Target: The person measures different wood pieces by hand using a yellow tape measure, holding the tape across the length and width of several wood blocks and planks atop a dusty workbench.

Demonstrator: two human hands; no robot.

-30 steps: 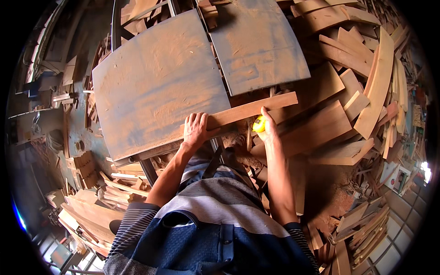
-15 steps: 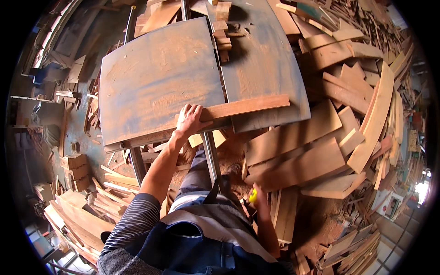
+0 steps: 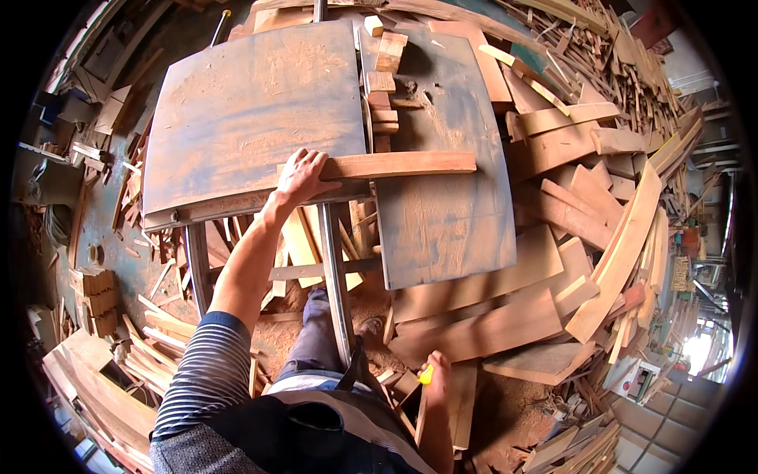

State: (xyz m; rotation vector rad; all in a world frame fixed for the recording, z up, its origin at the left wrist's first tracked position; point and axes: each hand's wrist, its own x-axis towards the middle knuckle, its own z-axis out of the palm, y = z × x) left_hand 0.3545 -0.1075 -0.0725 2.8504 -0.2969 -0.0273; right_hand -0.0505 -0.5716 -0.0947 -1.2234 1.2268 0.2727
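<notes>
My left hand (image 3: 303, 177) is closed over the left end of a reddish-brown wooden strip (image 3: 403, 164). The strip lies across the near part of a dusty metal table panel (image 3: 260, 110) and reaches over the gap onto a second panel (image 3: 450, 229) at the right. Low at my right side, my right hand (image 3: 440, 378) has its fingers wrapped round a small yellow object (image 3: 426, 374); its kind is not clear. Several short wood blocks (image 3: 381, 103) sit along the gap between the panels, beyond the strip.
Metal rails (image 3: 335, 276) run beneath the left panel toward me. Curved planks (image 3: 489, 328) are heaped to the right, with more boards (image 3: 103, 379) stacked at lower left. Sawdust (image 3: 513, 419) and offcuts lie on the floor around my feet.
The left panel has slid away from me with the strip and my left hand, relative to the right panel. My right hand still holds the yellow object. The whole view has shifted.
</notes>
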